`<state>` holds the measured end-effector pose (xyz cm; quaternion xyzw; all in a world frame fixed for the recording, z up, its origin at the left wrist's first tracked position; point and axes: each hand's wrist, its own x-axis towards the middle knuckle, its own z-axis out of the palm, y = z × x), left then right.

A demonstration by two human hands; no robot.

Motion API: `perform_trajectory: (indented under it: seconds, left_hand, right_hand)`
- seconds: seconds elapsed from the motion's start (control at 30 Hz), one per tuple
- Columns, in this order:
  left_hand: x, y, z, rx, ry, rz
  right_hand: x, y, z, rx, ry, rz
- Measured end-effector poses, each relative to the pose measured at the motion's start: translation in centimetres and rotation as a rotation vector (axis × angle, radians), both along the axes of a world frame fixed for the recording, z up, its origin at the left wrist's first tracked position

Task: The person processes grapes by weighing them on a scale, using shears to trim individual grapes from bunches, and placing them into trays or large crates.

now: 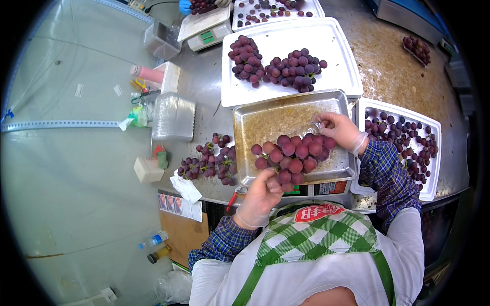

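A bunch of red-purple grapes (pixel 296 155) is held over a metal tray (pixel 270 117) that rests on a scale (pixel 331 187). My left hand (pixel 261 196), in a clear glove, has its fingers closed at the near lower-left end of the bunch. Beyond the bunch, at its right end, my right hand (pixel 339 130), also gloved, pinches a piece of clear plastic (pixel 309 128) beside the grapes. How far the plastic reaches under the bunch is hidden.
Two bunches (pixel 293 69) lie in a white foam tray (pixel 337 43) behind. Loose grapes fill another foam tray (pixel 434 153) at right. More grapes (pixel 209 160), stacked clear boxes (pixel 173 117) and red-handled snips (pixel 233 199) lie left. Another person's gloved hand (pixel 186 7) is at the far scale (pixel 206 28).
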<state>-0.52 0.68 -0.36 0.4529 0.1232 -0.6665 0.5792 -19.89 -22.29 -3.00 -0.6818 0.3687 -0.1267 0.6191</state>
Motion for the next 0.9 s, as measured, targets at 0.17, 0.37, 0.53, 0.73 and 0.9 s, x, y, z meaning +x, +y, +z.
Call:
perform_trajectory:
  seconds: [0.17, 0.37, 0.53, 0.73, 0.9]
  left_hand:
    - [1.4, 0.6, -2.8, -0.302, 0.388, 0.029]
    - [1.3, 0.5, -2.6, -0.274, 0.321, 0.043]
    - [1.0, -0.5, -1.2, -0.027, -0.02, -0.019]
    - [0.8, -1.3, -0.3, -0.06, -0.037, -0.046]
    - [0.8, -1.8, 0.7, -0.12, 0.035, -0.025]
  right_hand:
    - [-0.3, 0.1, -1.2, 0.234, -0.062, -0.053]
    - [-0.4, 0.0, -0.8, 0.225, -0.043, -0.043]
    - [-0.4, 0.1, 0.1, 0.227, -0.027, -0.031]
    - [-0.6, 0.4, 0.7, 0.255, -0.032, -0.055]
    - [-0.5, 0.3, -0.7, 0.092, -0.055, -0.035]
